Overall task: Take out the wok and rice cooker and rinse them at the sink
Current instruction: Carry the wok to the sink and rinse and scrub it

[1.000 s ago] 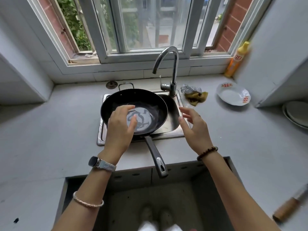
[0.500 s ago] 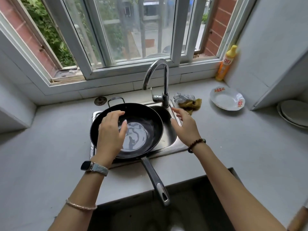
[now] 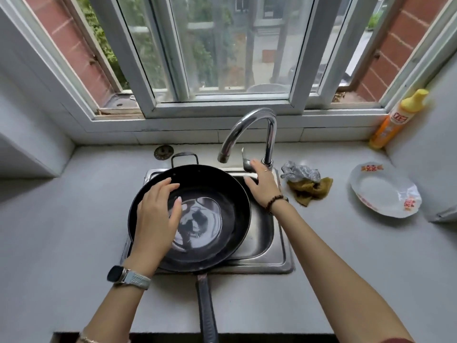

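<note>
A black wok [image 3: 217, 194] sits over the steel sink [image 3: 277, 258], its long handle [image 3: 206, 310] pointing toward me over the counter edge. A little water pools on its bottom. My left hand [image 3: 158, 214] hovers over the wok's left inner side with relaxed, slightly spread fingers. My right hand [image 3: 262, 181] reaches to the chrome faucet [image 3: 249, 129], fingertips touching the lever at its base. No water runs from the spout. No rice cooker is in view.
A sink strainer [image 3: 163, 152] lies on the counter behind the wok. Scrubbing cloths [image 3: 305, 184] lie right of the faucet. A white plate [image 3: 383, 191] and an orange detergent bottle [image 3: 395, 120] stand at the far right. The window is behind the sink.
My right hand has moved from beside the wok up to the faucet lever. The left hand stays over the wok. The view has moved closer to the sink.
</note>
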Tool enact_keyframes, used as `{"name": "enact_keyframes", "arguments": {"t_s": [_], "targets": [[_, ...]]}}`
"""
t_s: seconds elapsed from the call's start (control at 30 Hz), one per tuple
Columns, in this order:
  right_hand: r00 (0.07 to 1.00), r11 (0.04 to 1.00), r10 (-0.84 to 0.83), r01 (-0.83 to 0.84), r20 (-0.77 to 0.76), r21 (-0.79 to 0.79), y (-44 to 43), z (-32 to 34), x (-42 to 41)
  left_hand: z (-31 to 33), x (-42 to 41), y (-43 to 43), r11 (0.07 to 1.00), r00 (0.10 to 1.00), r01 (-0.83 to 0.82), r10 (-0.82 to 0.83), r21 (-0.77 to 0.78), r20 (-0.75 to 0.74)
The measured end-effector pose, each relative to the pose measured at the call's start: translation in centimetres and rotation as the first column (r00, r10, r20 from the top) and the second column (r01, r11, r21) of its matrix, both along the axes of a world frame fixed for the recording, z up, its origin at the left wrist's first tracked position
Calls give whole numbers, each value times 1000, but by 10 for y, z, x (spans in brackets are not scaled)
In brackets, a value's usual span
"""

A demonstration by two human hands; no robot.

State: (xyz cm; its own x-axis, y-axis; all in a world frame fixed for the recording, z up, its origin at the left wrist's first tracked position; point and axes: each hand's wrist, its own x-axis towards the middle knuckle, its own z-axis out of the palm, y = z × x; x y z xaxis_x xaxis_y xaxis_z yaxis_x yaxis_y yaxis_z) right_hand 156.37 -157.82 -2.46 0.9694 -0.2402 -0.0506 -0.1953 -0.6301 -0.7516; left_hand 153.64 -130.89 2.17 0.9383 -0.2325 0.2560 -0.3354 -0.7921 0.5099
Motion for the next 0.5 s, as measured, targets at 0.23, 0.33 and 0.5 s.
{"name": "enact_keyframes", "arguments": {"t_s": [0.23, 0.33, 0.5], "targets": [[998, 995, 41, -45, -42, -84, -6, -23, 58, -8, 4, -6, 993, 993, -120, 120, -7, -25], [997, 989, 57, -63, -49, -135, -6, -23, 66, -8, 4, -6, 991, 991, -134, 134, -6, -31], [975, 944, 135, -181, -178, -275, -4, -29, 76, -5, 2, -6, 986, 985, -166, 167, 17, -33]]}}
